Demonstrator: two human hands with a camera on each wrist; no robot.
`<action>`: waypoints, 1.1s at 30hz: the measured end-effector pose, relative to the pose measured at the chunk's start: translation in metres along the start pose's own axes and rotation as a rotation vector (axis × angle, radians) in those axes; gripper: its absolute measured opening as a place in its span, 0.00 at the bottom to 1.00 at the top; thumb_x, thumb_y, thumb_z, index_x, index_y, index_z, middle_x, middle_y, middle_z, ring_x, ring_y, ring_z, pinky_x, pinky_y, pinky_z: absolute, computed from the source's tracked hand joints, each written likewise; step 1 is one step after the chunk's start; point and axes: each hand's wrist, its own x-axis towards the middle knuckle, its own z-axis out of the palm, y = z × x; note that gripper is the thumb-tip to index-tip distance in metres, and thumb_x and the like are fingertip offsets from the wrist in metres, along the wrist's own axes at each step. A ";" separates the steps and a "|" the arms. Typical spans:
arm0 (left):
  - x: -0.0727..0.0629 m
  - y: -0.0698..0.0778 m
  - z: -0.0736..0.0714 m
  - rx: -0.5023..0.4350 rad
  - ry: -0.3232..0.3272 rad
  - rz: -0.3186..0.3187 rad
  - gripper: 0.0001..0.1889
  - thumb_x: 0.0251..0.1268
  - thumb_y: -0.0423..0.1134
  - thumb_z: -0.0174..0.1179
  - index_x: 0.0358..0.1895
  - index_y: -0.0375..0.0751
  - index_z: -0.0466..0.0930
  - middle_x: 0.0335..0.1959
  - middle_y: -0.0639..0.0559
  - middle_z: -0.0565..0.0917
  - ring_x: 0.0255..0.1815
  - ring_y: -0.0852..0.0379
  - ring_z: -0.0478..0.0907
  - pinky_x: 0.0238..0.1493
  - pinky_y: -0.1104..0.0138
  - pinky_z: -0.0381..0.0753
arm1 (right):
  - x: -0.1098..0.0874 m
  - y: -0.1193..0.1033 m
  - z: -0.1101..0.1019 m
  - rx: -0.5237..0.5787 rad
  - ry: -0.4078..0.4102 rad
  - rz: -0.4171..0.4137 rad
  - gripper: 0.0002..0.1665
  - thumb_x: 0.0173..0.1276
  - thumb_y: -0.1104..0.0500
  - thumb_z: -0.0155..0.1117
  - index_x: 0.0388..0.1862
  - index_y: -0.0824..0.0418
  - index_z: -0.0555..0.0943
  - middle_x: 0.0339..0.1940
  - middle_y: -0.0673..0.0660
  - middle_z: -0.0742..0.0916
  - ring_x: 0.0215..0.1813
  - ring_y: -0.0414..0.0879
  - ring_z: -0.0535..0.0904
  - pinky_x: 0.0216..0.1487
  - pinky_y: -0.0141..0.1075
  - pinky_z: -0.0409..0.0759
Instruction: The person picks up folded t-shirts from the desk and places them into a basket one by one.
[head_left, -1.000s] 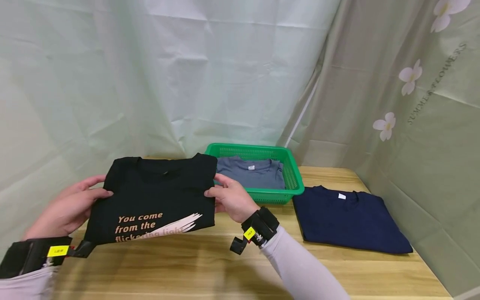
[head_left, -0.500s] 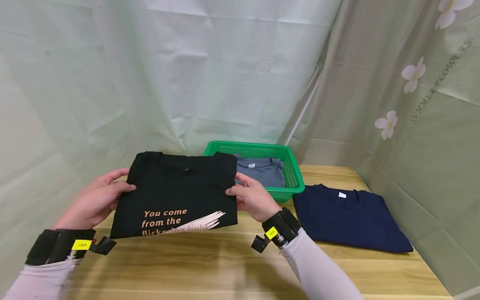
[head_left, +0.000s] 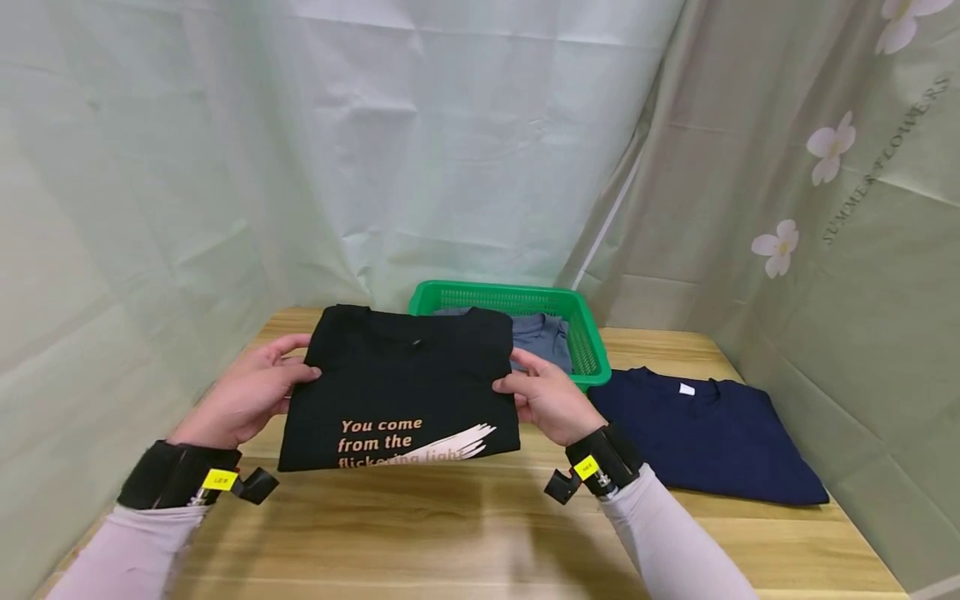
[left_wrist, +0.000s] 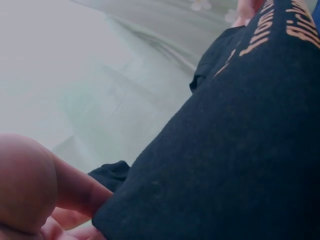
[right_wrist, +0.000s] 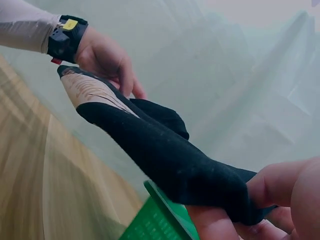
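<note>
A folded black T-shirt [head_left: 405,375] with printed lettering and a white brush stroke hangs above the table, held at both sides. My left hand [head_left: 255,392] pinches its left edge, thumb on the front and fingers behind. On the opposite edge my right hand [head_left: 551,396] grips the cloth the same way. In the right wrist view the shirt [right_wrist: 165,155] shows edge-on, its layers sagging between the two hands. The green basket [head_left: 592,342] stands behind the shirt's right part, with a folded grey T-shirt [head_left: 543,337] inside, partly covered from view.
A folded navy T-shirt [head_left: 712,437] with a white neck label lies on the wooden table [head_left: 420,533] to the right of the basket. Pale curtains [head_left: 480,150] hang close along the back and both sides.
Both hands have carried the black T-shirt to the right, so it now overlaps the basket and hides more of the grey T-shirt. The navy T-shirt has stayed put.
</note>
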 end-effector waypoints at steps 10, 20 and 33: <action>0.015 -0.002 0.030 -0.033 -0.037 0.008 0.32 0.87 0.32 0.51 0.86 0.32 0.52 0.52 0.53 0.90 0.44 0.58 0.91 0.47 0.62 0.93 | -0.013 0.002 -0.029 -0.035 0.049 0.034 0.54 0.79 0.65 0.62 0.94 0.58 0.44 0.39 0.49 0.94 0.37 0.40 0.91 0.52 0.36 0.92; 0.025 0.001 0.055 -0.065 -0.041 0.014 0.30 0.86 0.31 0.52 0.84 0.33 0.57 0.51 0.50 0.89 0.44 0.58 0.90 0.48 0.63 0.93 | -0.022 0.003 -0.053 -0.063 0.097 0.037 0.54 0.79 0.65 0.62 0.94 0.58 0.44 0.32 0.43 0.87 0.29 0.36 0.82 0.40 0.29 0.87; 0.042 0.006 0.073 -0.068 -0.012 0.019 0.29 0.85 0.31 0.51 0.84 0.35 0.60 0.57 0.42 0.88 0.46 0.57 0.89 0.49 0.63 0.93 | -0.023 0.000 -0.071 -0.159 0.190 0.027 0.51 0.79 0.64 0.62 0.94 0.56 0.50 0.38 0.44 0.84 0.22 0.35 0.69 0.27 0.28 0.64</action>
